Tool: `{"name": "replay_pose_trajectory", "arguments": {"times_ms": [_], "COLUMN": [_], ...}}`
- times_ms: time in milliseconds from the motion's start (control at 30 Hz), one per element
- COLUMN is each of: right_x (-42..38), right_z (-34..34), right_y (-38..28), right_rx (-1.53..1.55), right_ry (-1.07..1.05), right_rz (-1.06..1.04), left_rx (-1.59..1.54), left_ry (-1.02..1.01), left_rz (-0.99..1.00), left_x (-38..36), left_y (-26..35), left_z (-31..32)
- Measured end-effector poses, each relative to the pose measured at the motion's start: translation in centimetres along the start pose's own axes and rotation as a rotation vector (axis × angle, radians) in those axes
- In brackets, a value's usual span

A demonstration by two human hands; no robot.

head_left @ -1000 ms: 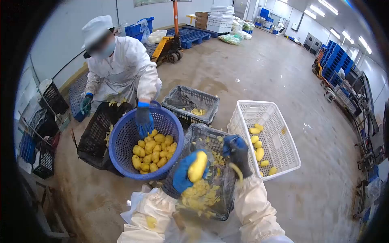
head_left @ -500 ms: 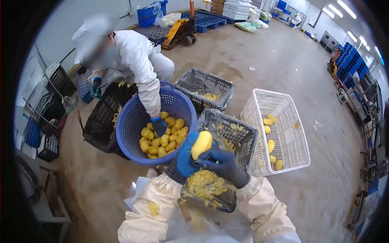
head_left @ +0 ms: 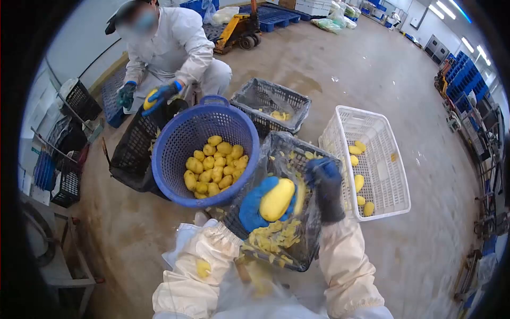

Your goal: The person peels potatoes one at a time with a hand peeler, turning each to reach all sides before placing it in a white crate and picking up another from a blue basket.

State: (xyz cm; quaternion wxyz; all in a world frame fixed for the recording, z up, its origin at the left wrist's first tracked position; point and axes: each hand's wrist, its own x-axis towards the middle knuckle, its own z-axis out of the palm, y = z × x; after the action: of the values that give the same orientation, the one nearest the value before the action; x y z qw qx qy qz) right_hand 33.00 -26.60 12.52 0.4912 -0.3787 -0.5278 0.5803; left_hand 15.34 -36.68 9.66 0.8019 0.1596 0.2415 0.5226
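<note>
My left hand, in a blue glove, is wrapped around a peeled yellow potato above a dark crate lined with clear plastic. Yellow peelings lie in that crate. My right hand, in a dark blue glove, is raised over the crate's right side, apart from the potato. Its fingers look curled and a little blurred; what they hold is hidden. To the left of my hands stands a round blue basket with many potatoes in it.
A white crate with several peeled potatoes stands at the right. Another dark lined crate is behind. Across the blue basket, a co-worker crouches with a potato in a gloved hand, beside a black crate.
My right hand has moved off the potato to the right. My left hand has lowered and turned the potato. The co-worker has lifted a potato out of the blue basket and sits more upright.
</note>
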Motion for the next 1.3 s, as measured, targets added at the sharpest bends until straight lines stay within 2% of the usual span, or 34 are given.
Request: {"name": "replay_pose_trajectory", "arguments": {"times_ms": [33, 67, 133, 167, 200, 233, 300, 333, 367, 400, 433, 500, 533, 567, 600, 633, 700, 733, 767, 833, 867, 900, 967, 1000, 1033, 1067, 1133, 1167, 1200, 1233, 1267, 1300], "right_x": [1.5, 1.1, -0.8, -2.9, -4.4, -5.3, -4.2, -3.1, -1.7, -0.9, -1.2, -2.8, -3.9, -4.5, -4.9, -5.2, -3.4, -2.1, -1.1, -0.2, 0.2, -0.2, -2.2, -3.5, -4.3, -3.8, -1.7, 0.3, 1.2, 0.8, 0.0, -0.9], "right_z": [-1.9, -1.7, -0.4, 1.3, 2.6, 3.6, 3.5, 2.6, 1.3, 0.5, 0.7, 1.8, 2.8, 3.5, 4.0, 4.3, 3.0, 1.9, 0.9, -0.3, -0.9, -0.9, 1.0, 1.9, 2.7, 2.5, 0.9, -1.0, -2.0, -1.9, -1.6, -1.1], "right_y": [0.8, 0.2, -1.0, -1.2, -1.4, -0.6, -0.2, 0.1, 0.4, 0.7, 0.3, -1.5, -2.3, -1.5, -0.3, 0.1, -0.6, -0.8, -0.8, -0.2, -0.2, 0.1, -1.1, -1.7, -1.5, -0.5, 1.0, 0.9, 0.8, 0.4, -0.3, -0.5], "right_rx": [0.097, 0.174, 0.248, 0.247, -0.072, -0.433, -0.184, -0.185, -0.138, -0.09, -0.089, 0.086, -0.022, -0.021, -0.127, -0.233, -0.206, -0.006, 0.195, 0.12, 0.269, 0.268, 0.157, 0.065, -0.095, -0.084, -0.072, -0.005, 0.061, 0.062, 0.215, 0.365], "right_ry": [0.044, -0.016, -0.195, -0.314, -0.438, -0.484, -0.302, -0.304, -0.144, 0.016, 0.015, -0.161, -0.256, -0.257, -0.357, -0.454, -0.436, -0.282, -0.122, 0.006, -0.029, -0.028, -0.172, -0.301, -0.46, -0.418, -0.366, -0.158, 0.048, 0.053, -0.098, -0.254], "right_rz": [-0.057, 0.013, 0.112, 0.148, 0.002, -0.337, 0.038, 0.039, 0.015, -0.008, -0.011, 0.085, 0.165, 0.167, 0.022, -0.123, -0.053, 0.086, 0.222, -0.108, -0.054, -0.053, 0.093, 0.184, 0.081, 0.058, 0.048, 0.061, 0.072, 0.072, 0.155, 0.236], "left_rx": [-0.242, -0.239, -0.202, -0.206, -0.219, -0.229, -0.287, -0.246, -0.205, -0.193, -0.192, 0.058, 0.059, -0.102, -0.262, -0.263, -0.382, -0.088, -0.126, -0.012, -0.011, -0.069, -0.224, -0.26, -0.295, -0.293, 0.24, -0.034, -0.056, -0.075, -0.07, 0.059], "left_ry": [-0.211, -0.211, 0.075, 0.076, 0.113, 0.152, 0.158, 0.21, 0.26, 0.224, 0.223, 0.292, 0.293, 0.201, 0.109, 0.112, 0.101, 0.072, 0.109, -0.008, -0.01, 0.04, 0.162, 0.137, 0.11, 0.112, 0.233, 0.111, 0.134, 0.155, 0.152, 0.151], "left_rz": [-0.119, -0.127, 0.164, 0.17, 0.194, 0.214, 0.224, 0.243, 0.261, 0.246, 0.248, 0.405, 0.407, 0.343, 0.275, 0.274, 0.117, 0.131, 0.021, -0.041, -0.047, 0.029, 0.16, 0.141, 0.119, 0.118, 0.257, 0.102, 0.094, 0.086, 0.084, 0.218], "left_x": [-0.2, -0.4, -0.6, -0.3, 0.1, 0.1, 0.3, 0.3, 0.4, 0.5, 0.5, 0.5, 0.5, 0.4, 0.4, 0.3, 0.1, -0.1, -0.4, -0.7, -0.5, -0.2, 0.2, 0.3, 0.5, 0.9, 1.3, 0.2, -0.2, -0.2, 0.3, 1.0], "left_y": [0.5, 0.8, 1.1, 1.0, 0.9, 1.0, 0.7, 0.4, 0.3, 0.5, 0.5, 0.6, 0.8, 1.0, 1.2, 1.3, 1.3, 1.1, 1.1, 0.3, 0.5, 0.7, 0.9, 1.1, 1.2, 0.7, -1.0, -0.3, 0.2, 0.5, 0.5, 0.4], "left_z": [1.7, 2.7, 3.8, 3.2, 2.0, 1.7, 1.5, 1.5, 1.4, 1.2, 1.2, 1.2, 0.9, 0.5, 0.2, 0.7, 2.1, 0.4, 1.4, 2.4, 2.3, 2.2, 1.4, 0.8, 0.2, -0.7, -2.1, 0.6, 1.6, 2.0, 1.4, 0.2]}}
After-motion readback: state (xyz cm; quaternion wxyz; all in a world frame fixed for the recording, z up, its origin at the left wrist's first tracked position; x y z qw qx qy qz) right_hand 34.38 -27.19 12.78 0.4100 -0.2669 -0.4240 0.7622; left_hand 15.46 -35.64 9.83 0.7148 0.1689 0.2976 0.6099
